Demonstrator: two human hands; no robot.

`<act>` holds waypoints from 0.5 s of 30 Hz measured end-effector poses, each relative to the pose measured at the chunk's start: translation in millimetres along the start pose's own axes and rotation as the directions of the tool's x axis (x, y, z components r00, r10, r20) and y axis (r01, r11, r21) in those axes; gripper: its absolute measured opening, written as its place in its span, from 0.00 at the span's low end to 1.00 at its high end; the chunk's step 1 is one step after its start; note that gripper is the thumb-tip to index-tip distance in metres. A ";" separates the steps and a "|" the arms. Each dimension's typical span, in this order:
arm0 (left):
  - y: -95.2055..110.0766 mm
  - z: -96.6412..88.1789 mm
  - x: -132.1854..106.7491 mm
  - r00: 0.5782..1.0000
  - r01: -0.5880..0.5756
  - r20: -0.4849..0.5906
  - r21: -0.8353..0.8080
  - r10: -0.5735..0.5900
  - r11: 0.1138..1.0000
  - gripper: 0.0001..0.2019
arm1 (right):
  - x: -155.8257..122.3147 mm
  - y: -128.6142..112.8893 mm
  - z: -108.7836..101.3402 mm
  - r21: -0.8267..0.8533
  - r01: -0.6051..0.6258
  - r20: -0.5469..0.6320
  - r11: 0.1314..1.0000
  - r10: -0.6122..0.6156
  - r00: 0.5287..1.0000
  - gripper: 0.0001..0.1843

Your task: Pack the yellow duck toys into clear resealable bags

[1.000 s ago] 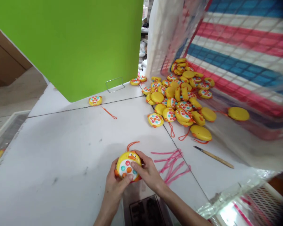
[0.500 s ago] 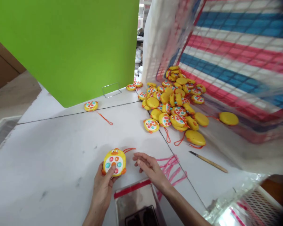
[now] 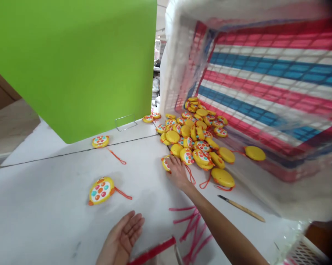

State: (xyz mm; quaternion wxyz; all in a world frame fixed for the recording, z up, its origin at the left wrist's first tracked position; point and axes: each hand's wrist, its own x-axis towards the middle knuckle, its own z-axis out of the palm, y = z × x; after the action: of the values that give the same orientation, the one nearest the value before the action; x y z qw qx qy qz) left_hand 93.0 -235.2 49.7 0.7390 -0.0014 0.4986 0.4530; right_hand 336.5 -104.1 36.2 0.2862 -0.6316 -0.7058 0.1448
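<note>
My right hand (image 3: 177,173) reaches to the near edge of a heap of yellow duck-shaped button toys (image 3: 192,138) and is shut on one duck toy (image 3: 166,164), which it mostly hides. My left hand (image 3: 122,235) lies open, palm up, near the front, holding nothing. Up and to its left, a single duck toy (image 3: 101,190) lies face up on the white table (image 3: 41,217), its orange cord trailing right. A second duck toy (image 3: 100,141) lies farther back with its own cord.
A green board (image 3: 72,62) stands at the back left, with a small clear acrylic stand (image 3: 125,122) at its foot. A striped woven bag (image 3: 265,81) rises behind the heap. A wooden-handled brush (image 3: 241,208) and loose pink strings (image 3: 192,230) lie on the right.
The duck toy held in my hands now lies on the table, and my left hand is open and empty. My right hand has moved forward to the heap. The view has tilted.
</note>
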 end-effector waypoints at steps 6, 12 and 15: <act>-18.8 31.4 13.2 0.961 -0.274 0.086 0.192 0.262 0.942 0.26 | -40.3 -41.4 15.3 0.091 0.134 0.125 0.987 -0.145 0.982 0.34; -17.9 43.2 27.7 0.904 -0.423 0.199 0.278 0.379 0.862 0.26 | -84.0 -78.9 24.3 0.456 0.261 0.123 0.851 -0.351 0.928 0.39; -19.3 33.1 24.1 0.911 -0.407 0.180 0.266 0.370 0.874 0.26 | -93.1 -77.1 19.3 0.524 0.182 0.079 0.832 -0.260 0.962 0.34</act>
State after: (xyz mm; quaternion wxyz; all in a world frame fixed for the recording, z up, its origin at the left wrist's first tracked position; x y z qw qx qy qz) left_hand 132.5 -215.4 39.9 0.6537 0.2384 0.5044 0.5113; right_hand 266.4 -204.1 43.9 0.4056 -0.4341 -0.7293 0.3393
